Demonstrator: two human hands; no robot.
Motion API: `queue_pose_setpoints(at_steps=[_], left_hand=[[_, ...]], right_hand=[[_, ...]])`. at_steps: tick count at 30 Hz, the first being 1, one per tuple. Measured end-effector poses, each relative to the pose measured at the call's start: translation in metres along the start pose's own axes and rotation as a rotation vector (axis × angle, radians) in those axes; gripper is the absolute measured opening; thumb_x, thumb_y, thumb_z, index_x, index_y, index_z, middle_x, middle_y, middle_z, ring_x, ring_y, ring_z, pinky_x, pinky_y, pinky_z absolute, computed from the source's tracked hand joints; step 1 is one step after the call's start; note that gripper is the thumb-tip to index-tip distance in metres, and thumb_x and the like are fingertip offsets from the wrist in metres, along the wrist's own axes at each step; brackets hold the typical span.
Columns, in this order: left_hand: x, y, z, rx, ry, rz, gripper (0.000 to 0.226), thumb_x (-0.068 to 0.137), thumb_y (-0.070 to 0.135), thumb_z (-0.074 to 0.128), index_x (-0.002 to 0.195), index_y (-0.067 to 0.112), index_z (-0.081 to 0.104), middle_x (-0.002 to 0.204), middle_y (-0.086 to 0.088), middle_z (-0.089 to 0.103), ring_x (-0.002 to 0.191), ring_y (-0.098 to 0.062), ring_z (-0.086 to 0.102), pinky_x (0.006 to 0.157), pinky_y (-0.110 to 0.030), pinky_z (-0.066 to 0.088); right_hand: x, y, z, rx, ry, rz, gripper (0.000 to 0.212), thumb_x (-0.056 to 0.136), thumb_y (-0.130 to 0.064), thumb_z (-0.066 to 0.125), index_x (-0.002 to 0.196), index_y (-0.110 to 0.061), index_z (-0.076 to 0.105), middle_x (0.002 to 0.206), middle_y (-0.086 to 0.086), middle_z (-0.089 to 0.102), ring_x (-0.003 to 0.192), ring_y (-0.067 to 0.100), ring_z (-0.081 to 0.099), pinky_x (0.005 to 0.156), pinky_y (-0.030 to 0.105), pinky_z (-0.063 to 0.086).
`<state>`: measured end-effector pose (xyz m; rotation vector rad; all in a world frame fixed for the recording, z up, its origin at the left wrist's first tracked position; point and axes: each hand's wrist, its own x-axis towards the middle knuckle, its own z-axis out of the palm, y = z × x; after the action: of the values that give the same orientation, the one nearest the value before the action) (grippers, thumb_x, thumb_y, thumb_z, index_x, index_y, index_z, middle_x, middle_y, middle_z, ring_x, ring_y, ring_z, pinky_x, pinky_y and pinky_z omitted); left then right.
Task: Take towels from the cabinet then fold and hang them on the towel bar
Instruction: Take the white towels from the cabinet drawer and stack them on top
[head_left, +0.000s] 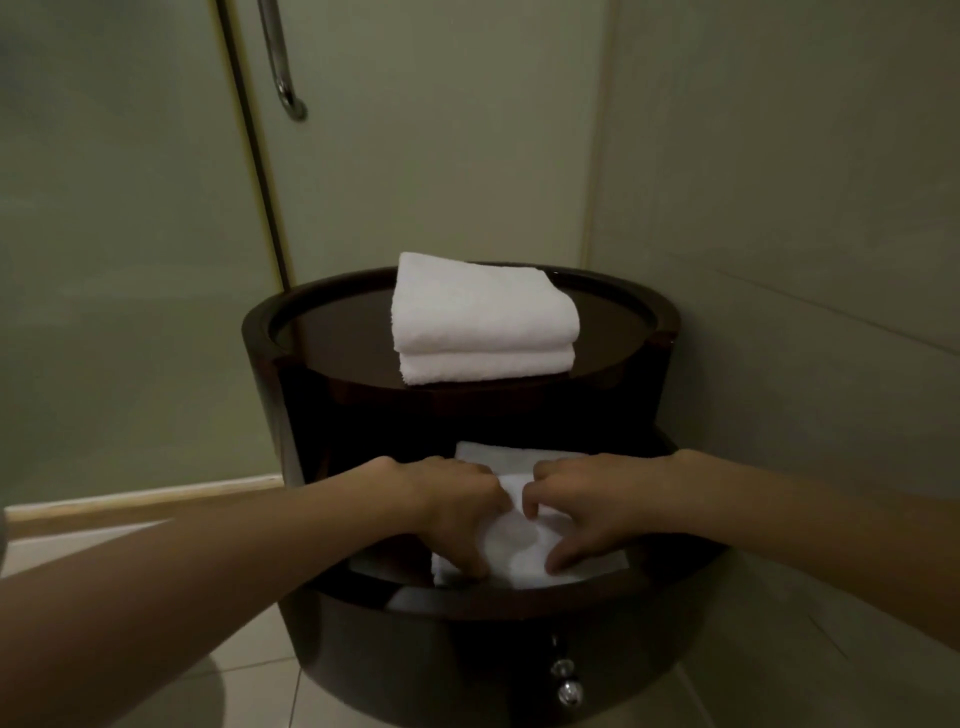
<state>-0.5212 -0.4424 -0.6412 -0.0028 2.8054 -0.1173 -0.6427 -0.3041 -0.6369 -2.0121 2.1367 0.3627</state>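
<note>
A round dark wooden cabinet (322, 415) stands in the corner with its curved drawer (467, 629) pulled open. A white folded towel (519, 545) lies in the drawer. My left hand (447, 509) grips its left side with curled fingers. My right hand (587, 509) grips its right side, thumb and fingers pinching the cloth. Behind it more white towel (498, 452) shows deeper in the drawer. On the cabinet top lie two white folded towels (483, 322), stacked.
A frosted glass door (130, 234) with a metal handle (283, 78) stands at the left. A tiled wall (779, 208) closes the right side. The drawer front carries shiny round knobs (569, 691). Pale floor tiles (249, 675) lie below.
</note>
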Motion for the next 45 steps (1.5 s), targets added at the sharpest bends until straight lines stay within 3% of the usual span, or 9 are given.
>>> queue_pose_setpoints(at_steps=[6,12,18,22,29,33,35,40,45], left_hand=[[0.005,-0.006,0.002,-0.050,-0.019,-0.033,0.066,0.073,0.049,0.070,0.130,0.026,0.047,0.122,-0.002,0.054,0.104,-0.022,0.054,0.088,-0.041,0.050],[-0.002,0.004,0.002,-0.125,0.031,0.004,0.060,0.076,0.041,0.069,0.128,0.020,0.048,0.124,-0.005,0.054,0.105,-0.021,0.056,0.088,-0.039,0.051],[-0.011,0.011,-0.004,-0.115,0.180,-0.032,0.065,0.074,0.043,0.074,0.129,0.027,0.045,0.123,0.000,0.058,0.109,-0.022,0.057,0.089,-0.036,0.049],[-0.021,0.003,-0.015,-0.145,0.321,-0.075,0.049,0.074,0.040,0.070,0.117,0.026,0.051,0.108,0.002,0.063,0.096,-0.021,0.060,0.079,-0.036,0.051],[-0.041,-0.014,-0.055,-0.311,0.542,-0.012,0.029,0.075,0.029,0.067,0.101,0.018,0.064,0.095,0.002,0.067,0.085,-0.015,0.061,0.073,-0.037,0.053],[-0.048,-0.027,-0.078,-0.320,0.587,-0.008,0.024,0.074,0.027,0.068,0.095,0.015,0.067,0.089,0.000,0.068,0.081,-0.018,0.063,0.071,-0.038,0.053],[-0.054,-0.031,-0.092,-0.345,0.604,-0.012,0.027,0.069,0.030,0.066,0.091,0.016,0.067,0.086,0.001,0.069,0.079,-0.017,0.064,0.069,-0.039,0.054],[-0.075,-0.039,-0.137,-0.386,0.648,-0.018,0.015,0.067,0.015,0.072,0.082,0.013,0.069,0.078,-0.001,0.070,0.067,-0.005,0.058,0.063,-0.029,0.049],[-0.094,-0.045,-0.184,-0.298,0.642,-0.085,0.024,0.068,0.021,0.081,0.087,0.019,0.068,0.080,0.004,0.067,0.069,-0.010,0.059,0.059,-0.023,0.045]], right_hand=[[0.004,-0.002,0.010,-0.141,0.000,-0.016,0.069,0.081,-0.048,0.067,0.137,-0.021,0.035,0.131,0.007,0.039,0.114,0.023,0.043,0.088,0.036,0.042],[0.010,-0.007,0.012,-0.022,0.083,0.032,0.052,0.084,-0.031,0.067,0.129,-0.015,0.049,0.127,0.007,0.051,0.112,0.024,0.052,0.096,0.038,0.045],[-0.002,-0.006,-0.017,0.035,0.108,0.029,0.027,0.082,-0.028,0.061,0.106,-0.017,0.062,0.101,0.003,0.064,0.089,0.021,0.061,0.078,0.038,0.052],[-0.012,-0.007,-0.042,0.175,0.176,0.052,0.018,0.080,-0.027,0.062,0.095,-0.016,0.061,0.088,0.000,0.062,0.077,0.018,0.059,0.068,0.036,0.051],[-0.029,-0.007,-0.084,0.314,0.266,0.095,0.040,0.071,-0.040,0.056,0.106,-0.020,0.058,0.100,-0.002,0.061,0.088,0.015,0.059,0.076,0.033,0.052],[-0.039,-0.011,-0.097,0.317,0.272,0.062,0.051,0.080,-0.041,0.070,0.124,-0.026,0.049,0.117,-0.009,0.056,0.103,0.010,0.055,0.086,0.026,0.050],[-0.042,-0.010,-0.105,0.294,0.302,0.054,0.050,0.079,-0.042,0.071,0.122,-0.026,0.053,0.116,-0.007,0.059,0.102,0.011,0.057,0.089,0.031,0.051],[-0.052,-0.003,-0.150,0.269,0.435,0.092,0.029,0.072,-0.037,0.076,0.093,-0.022,0.062,0.095,-0.004,0.063,0.087,0.015,0.061,0.079,0.036,0.052],[-0.057,-0.002,-0.199,0.287,0.455,0.117,0.032,0.075,-0.031,0.078,0.103,-0.019,0.067,0.095,-0.006,0.066,0.084,0.010,0.062,0.070,0.021,0.048]])
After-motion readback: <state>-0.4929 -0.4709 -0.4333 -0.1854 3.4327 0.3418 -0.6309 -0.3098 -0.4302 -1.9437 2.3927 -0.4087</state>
